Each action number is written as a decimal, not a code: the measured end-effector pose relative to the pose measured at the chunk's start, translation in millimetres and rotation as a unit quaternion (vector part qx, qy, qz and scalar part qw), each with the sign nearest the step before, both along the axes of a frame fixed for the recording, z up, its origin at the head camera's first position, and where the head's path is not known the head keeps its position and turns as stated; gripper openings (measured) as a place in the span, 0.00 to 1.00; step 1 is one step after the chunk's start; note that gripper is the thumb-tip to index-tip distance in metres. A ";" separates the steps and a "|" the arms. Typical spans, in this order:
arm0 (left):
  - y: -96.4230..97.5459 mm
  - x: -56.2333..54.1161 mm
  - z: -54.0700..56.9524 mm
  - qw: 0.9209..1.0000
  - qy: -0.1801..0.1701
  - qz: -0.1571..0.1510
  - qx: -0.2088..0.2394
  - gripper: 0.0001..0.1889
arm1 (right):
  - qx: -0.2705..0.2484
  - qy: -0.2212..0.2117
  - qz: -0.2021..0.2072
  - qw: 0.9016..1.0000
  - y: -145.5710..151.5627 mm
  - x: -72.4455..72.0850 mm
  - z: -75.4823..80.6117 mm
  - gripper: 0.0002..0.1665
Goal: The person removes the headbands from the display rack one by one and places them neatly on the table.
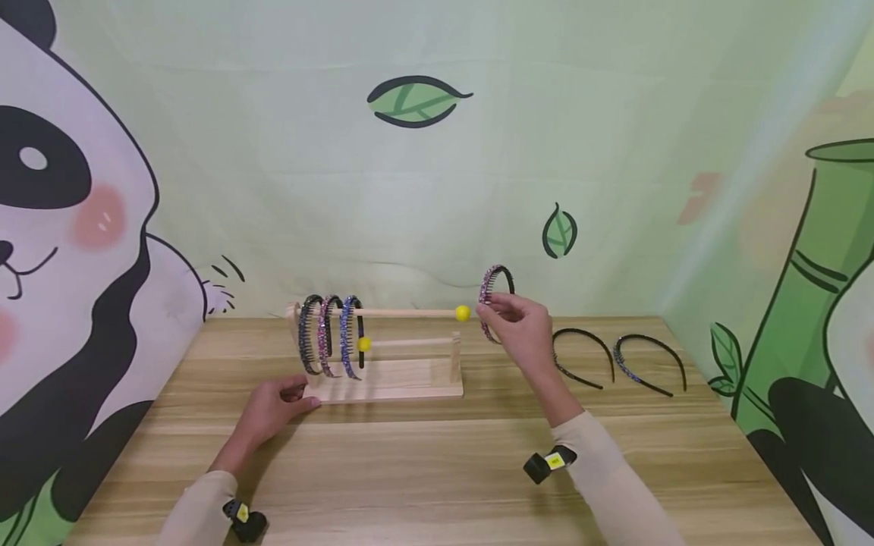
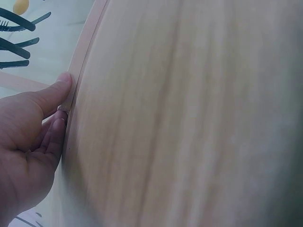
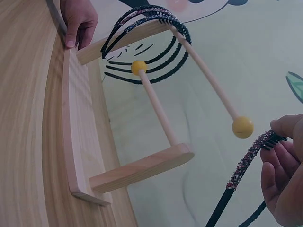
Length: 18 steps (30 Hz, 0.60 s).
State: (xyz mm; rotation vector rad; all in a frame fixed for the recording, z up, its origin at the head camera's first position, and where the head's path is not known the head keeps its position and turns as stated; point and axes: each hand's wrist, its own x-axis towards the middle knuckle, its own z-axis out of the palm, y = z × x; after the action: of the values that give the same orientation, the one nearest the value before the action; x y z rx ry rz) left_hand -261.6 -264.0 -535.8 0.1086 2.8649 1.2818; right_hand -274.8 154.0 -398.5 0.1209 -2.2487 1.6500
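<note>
My right hand (image 1: 522, 326) pinches a pink glittery headband (image 1: 485, 287) with comb teeth, held up just right of the yellow ball (image 1: 462, 313) that tips the upper rod. In the right wrist view the held headband (image 3: 246, 158) hangs apart from that rod. The wooden rack (image 1: 392, 388) has two rods, an upper and a lower one. On the upper rod's left part hang a dark headband (image 1: 309, 341), a pink one (image 1: 323, 341) and a blue one (image 1: 347, 334). My left hand (image 1: 269, 409) grips the base's front left corner, thumb (image 2: 64, 82) on top.
Two more headbands lie on the table to the right, a dark one (image 1: 580, 331) and a blue one (image 1: 631, 371). A second yellow ball (image 1: 365, 344) caps the lower rod. Behind the wooden table (image 1: 410, 470) hangs a green printed cloth (image 1: 287, 152).
</note>
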 end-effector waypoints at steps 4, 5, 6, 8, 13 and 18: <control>-0.5 0.2 0.3 1.000 0.003 -0.002 -0.001 0.31 | 0.008 -0.002 -0.006 1.000 0.8 -4.4 -6.8 0.19; -0.6 0.2 0.5 1.000 0.004 -0.002 -0.001 0.31 | 0.008 -0.002 -0.008 1.000 1.0 -5.8 -8.7 0.19; -0.5 0.3 0.6 1.000 0.005 -0.001 -0.002 0.31 | 0.008 -0.002 -0.010 1.000 1.2 -6.9 -10.6 0.18; -0.6 0.2 0.1 1.000 0.006 -0.001 -0.002 0.31 | 0.011 -0.006 -0.016 1.000 1.2 -8.9 -14.0 0.18; -0.1 0.4 -1.0 1.000 0.010 -0.002 -0.004 0.31 | 0.013 -0.022 -0.030 0.999 -0.2 -12.6 -20.8 0.18; 0.0 0.0 -0.1 1.000 0.006 -0.001 -0.005 0.31 | 0.012 -0.022 -0.044 0.999 -3.2 -17.6 -27.8 0.18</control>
State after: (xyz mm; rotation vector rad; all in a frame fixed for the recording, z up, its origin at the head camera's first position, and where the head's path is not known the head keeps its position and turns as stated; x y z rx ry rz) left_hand -261.5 -264.0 -536.0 0.1177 2.8792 1.2720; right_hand -292.4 150.8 -426.4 -0.0084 -2.2726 1.5961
